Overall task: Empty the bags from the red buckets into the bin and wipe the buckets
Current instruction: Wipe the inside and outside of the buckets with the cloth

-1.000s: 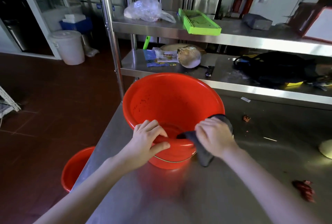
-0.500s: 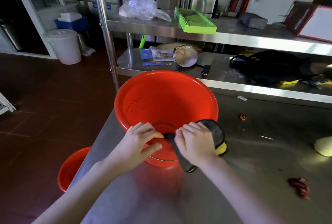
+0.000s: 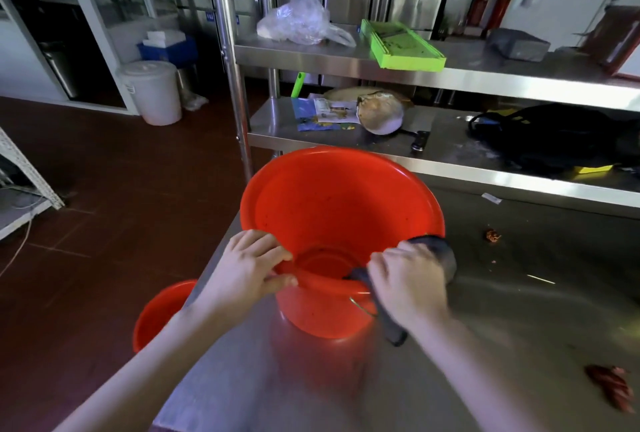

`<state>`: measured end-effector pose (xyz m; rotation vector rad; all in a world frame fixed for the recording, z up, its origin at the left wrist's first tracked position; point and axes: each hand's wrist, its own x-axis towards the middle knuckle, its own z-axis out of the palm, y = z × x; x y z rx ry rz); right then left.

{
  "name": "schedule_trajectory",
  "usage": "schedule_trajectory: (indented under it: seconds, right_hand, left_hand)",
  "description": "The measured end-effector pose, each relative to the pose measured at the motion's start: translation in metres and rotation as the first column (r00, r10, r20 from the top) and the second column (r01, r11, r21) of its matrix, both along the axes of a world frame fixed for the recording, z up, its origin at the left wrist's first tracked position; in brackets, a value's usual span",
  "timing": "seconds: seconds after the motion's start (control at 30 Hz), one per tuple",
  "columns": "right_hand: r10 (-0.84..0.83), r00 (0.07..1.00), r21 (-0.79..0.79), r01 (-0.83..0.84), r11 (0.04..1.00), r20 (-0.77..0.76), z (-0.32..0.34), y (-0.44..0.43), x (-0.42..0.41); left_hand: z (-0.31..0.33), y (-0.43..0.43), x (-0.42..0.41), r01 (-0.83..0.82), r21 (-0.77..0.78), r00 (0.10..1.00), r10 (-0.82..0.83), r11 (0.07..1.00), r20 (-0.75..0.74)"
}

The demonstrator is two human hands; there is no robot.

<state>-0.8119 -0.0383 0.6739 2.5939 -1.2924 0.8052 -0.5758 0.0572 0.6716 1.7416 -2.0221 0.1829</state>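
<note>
A red bucket stands on the steel table, near its left edge, with no bag inside. My left hand grips the near left part of its rim, thumb outside and fingers over the top. My right hand holds a dark grey cloth draped over the near right rim, part of it hanging down the outer wall. A second red bucket sits on the floor below the table's left edge, half hidden by my left forearm.
Red food scraps and a small one lie on the table at right. A steel shelf rack rises behind the bucket with a black bag, a green tray and a plastic bag. A white lidded bin stands on the floor far left.
My right hand slid the cloth along the near rim, first leftwards towards my left hand, then back to the right. My left hand kept its grip on the rim.
</note>
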Motion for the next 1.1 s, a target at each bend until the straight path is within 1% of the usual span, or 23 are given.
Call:
schedule_trajectory:
  seconds: [0.07, 0.13, 0.23, 0.33, 0.4, 0.47, 0.5, 0.53, 0.57, 0.63, 0.7, 0.77, 0.83, 0.93, 0.97, 1.03, 1.1]
  right_hand:
    - [0.04, 0.999, 0.048, -0.039, 0.998, -0.037, -0.005, 0.032, 0.027]
    - [0.099, 0.994, 0.045, -0.097, 0.994, -0.042, -0.005, 0.036, 0.037]
    - [0.197, 0.979, 0.045, -0.195, 0.98, -0.05, 0.004, 0.008, 0.018]
    - [0.254, 0.964, 0.145, -0.24, 0.96, -0.085, 0.013, -0.037, -0.007]
    - [0.249, 0.968, 0.214, -0.235, 0.948, -0.043, 0.013, -0.065, -0.018]
    - [0.16, 0.987, 0.235, -0.163, 0.958, 0.03, 0.013, -0.073, -0.021]
    - [0.085, 0.995, 0.204, -0.094, 0.974, 0.052, 0.011, -0.068, -0.017]
    - [0.026, 0.998, 0.14, -0.033, 0.99, 0.056, 0.008, -0.057, -0.01]
    - [0.0, 0.999, 0.068, -0.003, 0.998, 0.044, 0.003, -0.038, 0.003]
    - [0.007, 1.0, 0.001, -0.007, 1.0, 0.03, -0.008, 0.003, 0.035]
    - [0.026, 0.997, -0.028, -0.024, 0.999, 0.075, -0.013, 0.029, 0.056]
    - [0.056, 0.993, -0.056, -0.05, 0.997, 0.105, -0.015, 0.028, 0.055]
    - [0.113, 0.988, -0.086, -0.105, 0.991, 0.101, -0.012, 0.015, 0.038]
    - [0.25, 0.968, -0.049, -0.249, 0.967, 0.017, -0.003, -0.017, 0.013]
    - [0.275, 0.962, -0.002, -0.275, 0.962, -0.004, 0.0, -0.03, 0.006]
    - [0.241, 0.97, 0.134, -0.242, 0.961, 0.024, 0.008, -0.057, -0.005]
    - [0.134, 0.986, 0.231, -0.154, 0.961, 0.1, 0.012, -0.068, -0.008]
  left_hand:
    - [-0.005, 0.009, -0.022, 0.005, 0.018, 1.0, -0.005, 1.0, -0.003]
    - [-0.004, 0.014, -0.022, 0.065, 0.048, 0.998, -0.064, 0.997, -0.022]
    - [0.006, 0.018, 0.015, 0.132, 0.095, 0.991, -0.133, 0.987, 0.0]
    - [0.014, 0.012, 0.032, 0.171, 0.104, 0.984, -0.175, 0.98, 0.028]
    - [0.011, 0.008, 0.019, 0.165, 0.08, 0.986, -0.163, 0.983, -0.026]
    - [0.005, 0.005, 0.008, 0.129, 0.04, 0.989, -0.125, 0.991, -0.077]
    - [0.003, 0.005, 0.003, 0.106, 0.022, 0.99, -0.103, 0.994, -0.098]
    - [0.001, 0.005, -0.001, 0.08, 0.005, 0.99, -0.079, 0.997, -0.116]
    - [0.0, 0.005, -0.007, 0.06, -0.008, 0.99, -0.061, 0.998, -0.125]
    - [-0.004, 0.005, -0.019, 0.051, -0.015, 0.991, -0.052, 0.999, -0.121]
    - [-0.005, 0.007, -0.024, 0.057, 0.003, 0.986, -0.056, 0.998, -0.16]
    - [-0.004, 0.009, -0.006, 0.039, 0.002, 0.987, -0.039, 0.999, -0.153]
    - [-0.002, 0.012, 0.024, 0.017, 0.014, 0.996, -0.016, 1.0, -0.089]
    - [0.004, 0.014, 0.049, 0.034, 0.041, 0.999, -0.033, 0.999, -0.031]
    - [0.003, 0.013, 0.044, 0.048, 0.035, 0.999, -0.047, 0.998, -0.027]
    - [-0.003, 0.011, 0.024, 0.047, 0.004, 0.997, -0.046, 0.999, -0.054]
    - [-0.009, 0.012, 0.004, -0.003, -0.042, 0.995, -0.002, 0.999, -0.102]
